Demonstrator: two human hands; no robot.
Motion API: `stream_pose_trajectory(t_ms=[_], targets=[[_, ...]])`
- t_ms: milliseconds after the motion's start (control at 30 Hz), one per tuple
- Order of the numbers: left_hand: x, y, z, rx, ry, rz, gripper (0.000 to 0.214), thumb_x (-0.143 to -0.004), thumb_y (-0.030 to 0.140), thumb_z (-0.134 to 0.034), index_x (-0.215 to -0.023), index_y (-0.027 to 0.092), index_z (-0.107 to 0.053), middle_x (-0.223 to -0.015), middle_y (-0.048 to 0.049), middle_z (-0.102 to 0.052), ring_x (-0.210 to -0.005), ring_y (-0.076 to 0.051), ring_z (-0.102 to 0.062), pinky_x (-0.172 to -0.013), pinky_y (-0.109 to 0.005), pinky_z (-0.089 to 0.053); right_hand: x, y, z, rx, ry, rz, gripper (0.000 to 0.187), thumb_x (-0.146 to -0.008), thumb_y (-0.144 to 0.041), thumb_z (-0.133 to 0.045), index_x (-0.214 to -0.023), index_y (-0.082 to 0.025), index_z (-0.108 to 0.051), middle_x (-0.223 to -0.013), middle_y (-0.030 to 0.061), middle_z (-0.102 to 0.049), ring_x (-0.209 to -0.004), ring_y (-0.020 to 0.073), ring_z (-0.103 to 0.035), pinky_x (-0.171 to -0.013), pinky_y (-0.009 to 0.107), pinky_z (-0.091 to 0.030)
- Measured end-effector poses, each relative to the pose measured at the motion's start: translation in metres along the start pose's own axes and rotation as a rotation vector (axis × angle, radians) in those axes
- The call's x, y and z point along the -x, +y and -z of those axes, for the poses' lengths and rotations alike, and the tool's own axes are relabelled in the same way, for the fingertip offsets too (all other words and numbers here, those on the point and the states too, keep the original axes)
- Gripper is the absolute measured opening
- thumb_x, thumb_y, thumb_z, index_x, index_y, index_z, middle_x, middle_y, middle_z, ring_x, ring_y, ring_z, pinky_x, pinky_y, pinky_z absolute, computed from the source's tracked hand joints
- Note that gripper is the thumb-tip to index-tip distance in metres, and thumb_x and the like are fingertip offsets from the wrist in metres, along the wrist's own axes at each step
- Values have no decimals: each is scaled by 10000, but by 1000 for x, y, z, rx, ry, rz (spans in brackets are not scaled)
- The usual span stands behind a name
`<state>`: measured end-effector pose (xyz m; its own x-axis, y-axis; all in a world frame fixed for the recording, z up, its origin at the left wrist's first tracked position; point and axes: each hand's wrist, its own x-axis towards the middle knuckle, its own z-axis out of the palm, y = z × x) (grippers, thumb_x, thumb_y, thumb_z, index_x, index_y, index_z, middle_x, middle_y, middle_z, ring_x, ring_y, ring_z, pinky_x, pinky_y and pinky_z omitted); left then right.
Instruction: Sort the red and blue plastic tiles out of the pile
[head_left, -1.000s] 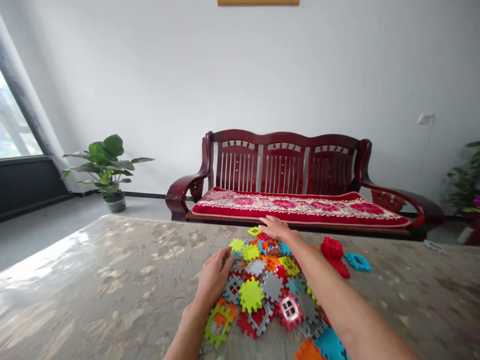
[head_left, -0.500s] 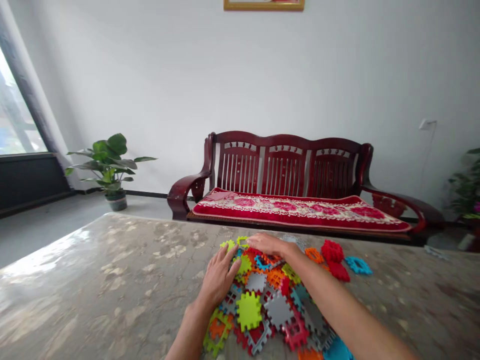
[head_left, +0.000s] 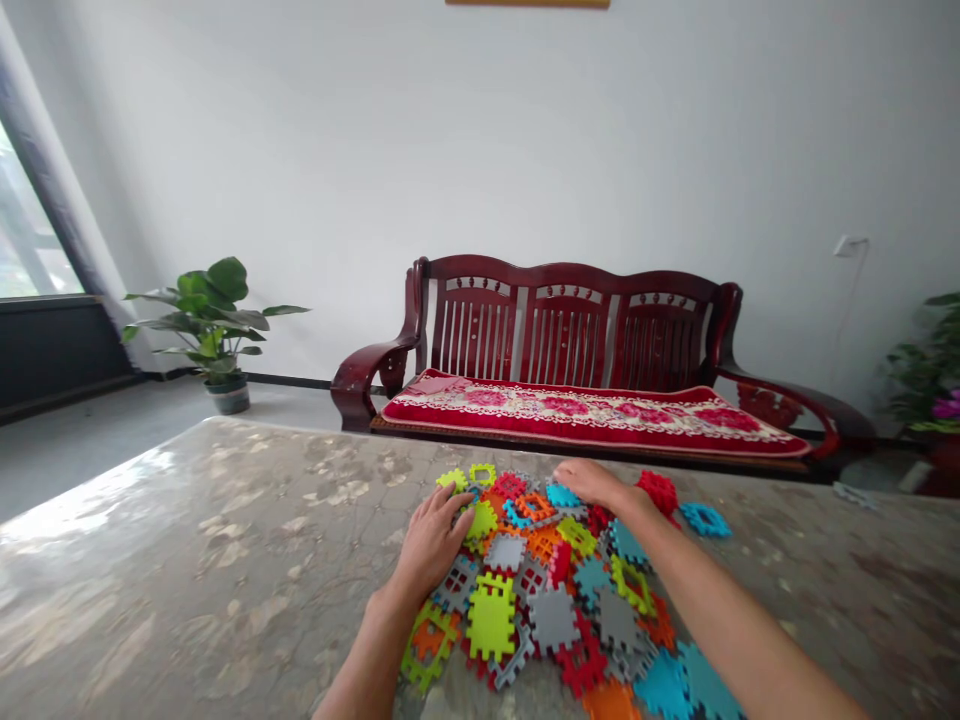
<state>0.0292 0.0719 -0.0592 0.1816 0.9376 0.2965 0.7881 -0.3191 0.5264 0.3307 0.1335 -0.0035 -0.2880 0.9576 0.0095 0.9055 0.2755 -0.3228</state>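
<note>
A heap of flat, toothed plastic tiles point(head_left: 551, 580) in green, grey, red, orange and blue covers the table point(head_left: 187, 560) in front of me. My left hand point(head_left: 431, 545) lies flat on the heap's left edge, fingers stretched out toward a lime green tile point(head_left: 481, 521). My right hand point(head_left: 592, 483) rests palm down on the far side of the heap, fingers extended over a blue tile point(head_left: 562, 495). Neither hand holds a piece.
A red block cluster point(head_left: 660, 492) and a blue frame tile point(head_left: 705, 520) lie apart at the right. Beyond the table stands a dark wooden bench point(head_left: 570, 330) with a red floral cushion. Potted plants point(head_left: 210, 320) sit on the floor at left and right.
My right hand has slid to the right across the far side of the heap. The left hand stays on the left edge. The tiles are spread out a little more.
</note>
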Motion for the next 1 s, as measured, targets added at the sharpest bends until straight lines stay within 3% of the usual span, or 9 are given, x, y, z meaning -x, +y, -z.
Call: stream_pose_trajectory(t_ms=[167,233,333,433,567,767,1000], targets=[[-1,-1,0,1,-7,4,366,-929,367,-443,-1192,267,-677,-1383,-68,-565,-1321,-259,-468,-1107,-443,-355,10,-16,12,3,100,-78,290,-819,-229,-492,-956,-211,-747,-1017,50,-745,-935,202,-657,-791,266,-438],[-1,0,1,2,-10,2,363,-925,360,-449,-1188,263,-680,-1376,-70,-571,-1320,-258,-469,-1106,-440,-356,14,-33,12,-21,114,-51,309,-806,-226,-505,-1011,-235,-736,-1051,28,-742,-956,178,-659,-791,242,-437],[-2,1,2,1,-12,-8,363,-925,354,-447,-1189,262,-679,-1365,-71,-579,-1327,-253,-463,-1109,-437,-352,21,-68,10,-51,90,38,246,-777,-259,-550,-916,-243,-752,-932,10,-756,-862,165,-667,-748,234,-442],[-2,1,2,-4,-12,-13,374,-927,349,-443,-1202,242,-673,-1373,-90,-571,-1329,-255,-460,-1114,-431,-345,30,-101,7,43,57,115,197,-743,-259,-584,-840,-254,-756,-923,12,-745,-897,174,-651,-756,236,-441],[-2,1,1,-7,-3,-14,374,-924,344,-447,-1202,236,-674,-1372,-99,-572,-1313,-256,-479,-1111,-429,-350,36,-127,2,279,33,68,216,-753,-262,-575,-857,-208,-757,-1014,92,-717,-1001,226,-630,-811,280,-457],[-2,0,-1,5,25,-15,350,-913,341,-471,-1177,253,-683,-1364,-84,-581,-1291,-250,-502,-1102,-430,-363,34,-145,-5,383,13,-32,307,-792,-236,-552,-1010,-123,-737,-1133,189,-674,-1094,297,-616,-875,355,-489],[-3,2,2,5,18,-20,355,-917,340,-453,-1164,237,-686,-1338,-84,-598,-1288,-242,-503,-1102,-412,-362,26,-146,-10,221,-68,-91,292,-743,-227,-600,-985,-157,-748,-1022,178,-725,-999,309,-671,-798,353,-511]])
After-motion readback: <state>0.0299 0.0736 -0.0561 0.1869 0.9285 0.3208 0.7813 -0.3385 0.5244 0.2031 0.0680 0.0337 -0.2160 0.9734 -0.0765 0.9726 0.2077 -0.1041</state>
